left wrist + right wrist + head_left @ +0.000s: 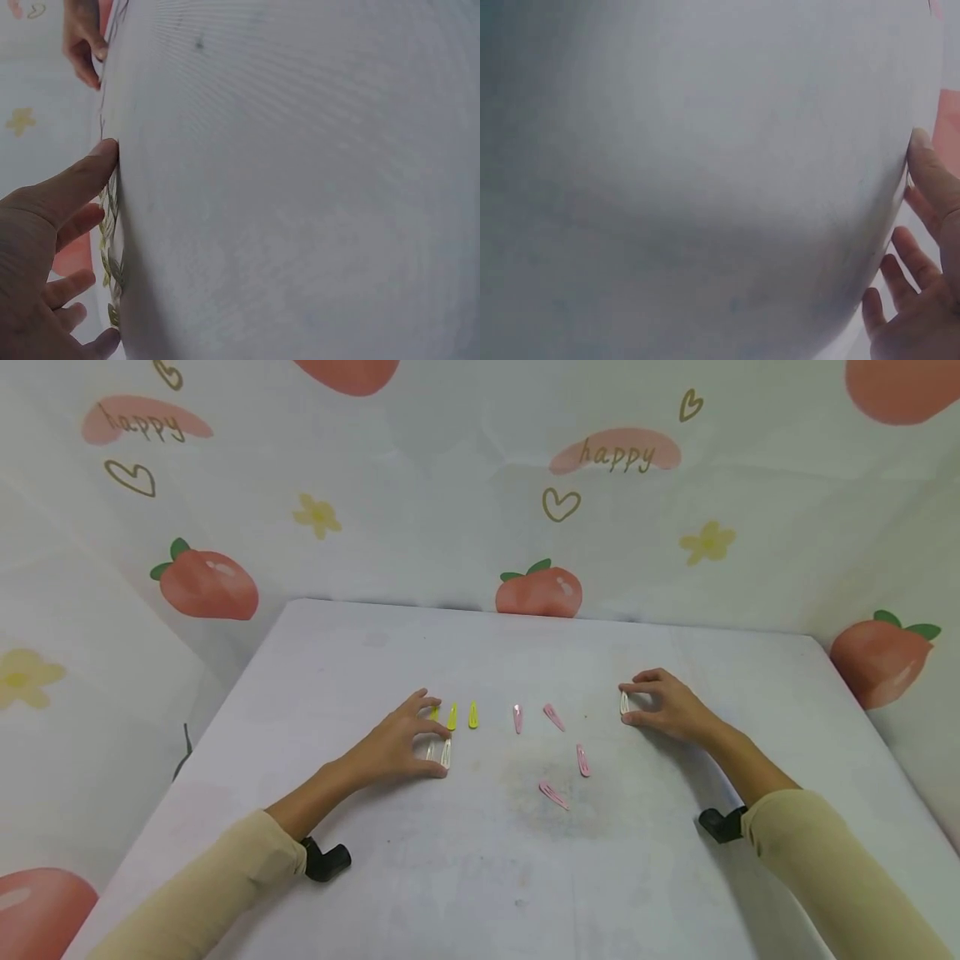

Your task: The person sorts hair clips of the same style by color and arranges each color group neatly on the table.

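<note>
1. the left hand (393, 745), left of centre in the frame, has thumb and forefinger pinching the inner white clip (446, 755) end to end; with contact only at the tips, too hard a squeeze could make it skid or flip
2. the right hand (670, 705), right of centre in the frame, pinches the far white clip (624, 702) the same way; it is thin and low, so a loose or off-centre grip would probably let it slip out
3. the outer white clip (430, 751) lies just beside the inner one, within the left hand's arch, and could be dragged along if the palm or fingers sweep sideways
4. right above these, the left yellow clip (434, 713) is partly hidden by the left fingers, and a careless lift might knock it and its two yellow neighbours (452, 717) out of their row
5. four scattered pink clips (554, 795) lie around the middle of the frame, between the hands; an inward swing of the left forearm could let its black wrist mount (327, 862) brush the lowest one across the desk (480, 893)
</note>
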